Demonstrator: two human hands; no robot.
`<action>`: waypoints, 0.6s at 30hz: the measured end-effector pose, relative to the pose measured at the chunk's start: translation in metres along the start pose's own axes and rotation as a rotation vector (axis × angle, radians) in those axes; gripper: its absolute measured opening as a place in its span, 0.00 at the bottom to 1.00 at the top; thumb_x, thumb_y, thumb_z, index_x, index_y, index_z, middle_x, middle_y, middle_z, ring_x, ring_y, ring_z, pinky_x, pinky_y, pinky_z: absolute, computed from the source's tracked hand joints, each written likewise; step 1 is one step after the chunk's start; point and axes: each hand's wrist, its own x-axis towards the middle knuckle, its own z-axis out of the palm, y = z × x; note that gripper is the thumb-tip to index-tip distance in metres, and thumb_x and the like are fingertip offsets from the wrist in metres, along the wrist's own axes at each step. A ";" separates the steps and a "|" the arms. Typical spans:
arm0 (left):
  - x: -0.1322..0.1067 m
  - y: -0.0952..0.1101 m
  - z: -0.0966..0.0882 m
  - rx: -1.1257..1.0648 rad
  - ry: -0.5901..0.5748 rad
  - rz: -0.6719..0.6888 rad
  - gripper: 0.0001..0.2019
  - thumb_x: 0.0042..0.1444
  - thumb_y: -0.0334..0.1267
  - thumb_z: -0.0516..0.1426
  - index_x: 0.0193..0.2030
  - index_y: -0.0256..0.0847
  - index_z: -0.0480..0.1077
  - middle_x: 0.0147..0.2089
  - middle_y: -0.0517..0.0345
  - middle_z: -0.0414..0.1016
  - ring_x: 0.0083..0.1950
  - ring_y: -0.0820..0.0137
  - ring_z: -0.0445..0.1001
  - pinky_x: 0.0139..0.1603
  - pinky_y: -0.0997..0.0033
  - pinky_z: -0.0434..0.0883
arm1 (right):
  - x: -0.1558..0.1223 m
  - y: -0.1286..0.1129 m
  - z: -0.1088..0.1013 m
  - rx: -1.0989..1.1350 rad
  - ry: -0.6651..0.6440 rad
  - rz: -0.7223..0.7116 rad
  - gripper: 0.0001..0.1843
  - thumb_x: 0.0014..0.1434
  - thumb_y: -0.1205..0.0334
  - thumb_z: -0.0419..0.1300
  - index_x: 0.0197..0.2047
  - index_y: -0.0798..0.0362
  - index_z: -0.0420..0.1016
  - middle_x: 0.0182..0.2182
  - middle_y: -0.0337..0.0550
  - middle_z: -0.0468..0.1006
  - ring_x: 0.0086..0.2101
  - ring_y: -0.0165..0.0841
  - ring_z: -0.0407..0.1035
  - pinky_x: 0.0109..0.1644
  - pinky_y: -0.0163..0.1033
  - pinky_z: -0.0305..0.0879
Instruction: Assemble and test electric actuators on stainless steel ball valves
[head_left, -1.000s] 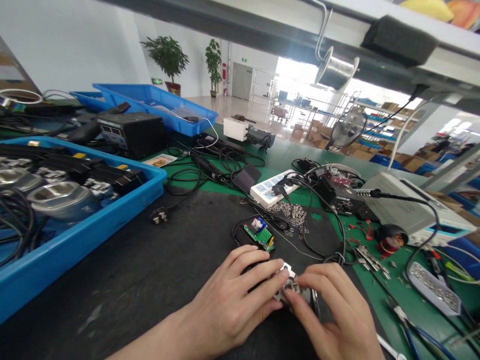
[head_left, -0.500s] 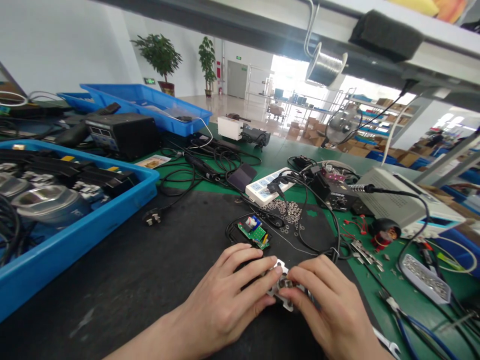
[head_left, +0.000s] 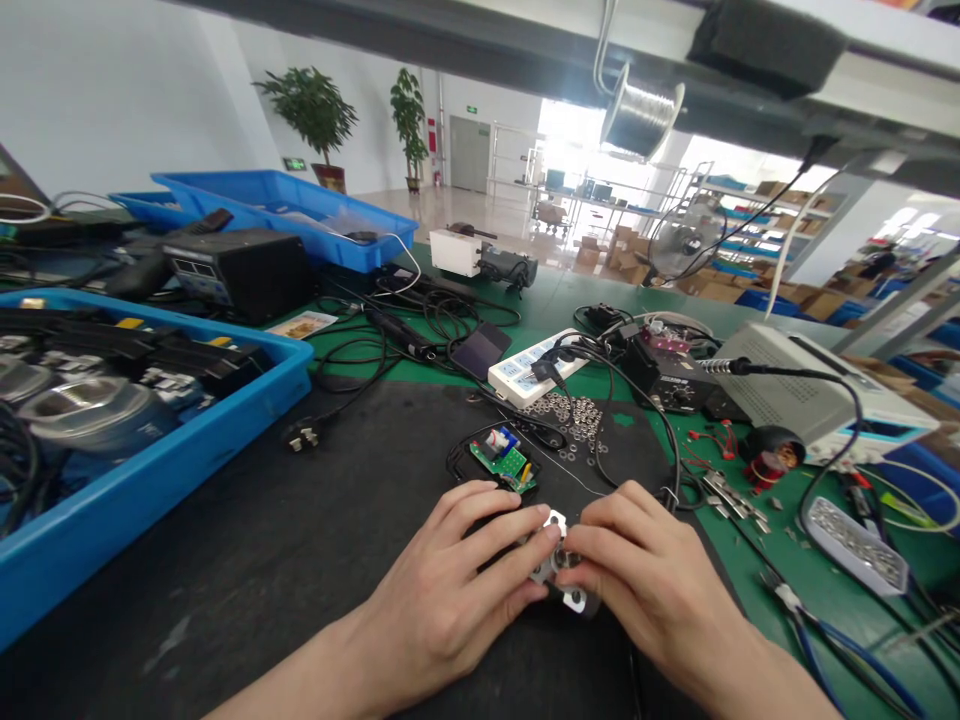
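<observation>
Metal plate assembly [head_left: 575, 598] was between both hands, above the black mat [head_left: 225, 560], just nearer than the green circuit board [head_left: 499, 465]. Left hand [head_left: 457, 570]: fingers slightly spread, bent over the assembly's left side, thumb below, clamped on it. Right hand [head_left: 649, 560]: thumb and index finger nearly together, pinched on a small silver fitting [head_left: 568, 560] at the assembly's middle; other fingers curled behind. Fingertips covered much of the assembly; fitting's exact shape hard to make out. Could not tell whether the assembly touched the mat. Circuit board's near edge met the left fingers in view. Pliers [head_left: 787, 600] on the green tabletop [head_left: 559, 300] and blue bin [head_left: 187, 450] were cut off.
</observation>
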 end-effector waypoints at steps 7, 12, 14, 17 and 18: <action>-0.005 -0.001 0.000 -0.012 0.006 0.024 0.22 0.64 0.29 0.63 0.64 0.38 0.72 0.63 0.53 0.78 0.63 0.59 0.70 0.69 0.52 0.67 | -0.001 0.000 0.003 -0.053 0.023 -0.089 0.07 0.68 0.62 0.63 0.49 0.51 0.75 0.42 0.42 0.77 0.39 0.32 0.61 0.40 0.38 0.63; -0.001 0.000 -0.001 0.014 0.012 0.007 0.22 0.64 0.30 0.62 0.64 0.40 0.72 0.62 0.54 0.78 0.62 0.61 0.71 0.68 0.53 0.68 | -0.003 -0.001 0.003 -0.065 0.022 -0.013 0.07 0.68 0.58 0.63 0.48 0.49 0.76 0.42 0.43 0.76 0.40 0.33 0.62 0.40 0.38 0.63; 0.000 0.001 -0.001 0.028 0.004 -0.001 0.22 0.65 0.30 0.62 0.65 0.38 0.71 0.62 0.53 0.78 0.62 0.61 0.71 0.68 0.54 0.69 | -0.002 -0.001 0.001 -0.072 0.012 0.009 0.07 0.68 0.57 0.63 0.46 0.49 0.76 0.42 0.43 0.76 0.41 0.34 0.62 0.40 0.39 0.64; -0.002 0.003 0.000 0.046 0.010 0.008 0.24 0.64 0.30 0.63 0.67 0.36 0.69 0.64 0.50 0.76 0.64 0.61 0.69 0.69 0.55 0.68 | -0.001 -0.003 0.000 -0.059 0.044 0.032 0.06 0.68 0.57 0.63 0.45 0.48 0.77 0.41 0.43 0.76 0.40 0.34 0.62 0.39 0.38 0.63; -0.003 0.004 0.001 0.053 0.011 0.012 0.25 0.64 0.30 0.63 0.67 0.37 0.68 0.65 0.50 0.75 0.65 0.61 0.68 0.70 0.54 0.67 | -0.001 -0.003 0.000 -0.047 0.067 0.035 0.06 0.68 0.57 0.63 0.44 0.49 0.77 0.41 0.43 0.76 0.40 0.33 0.62 0.39 0.38 0.63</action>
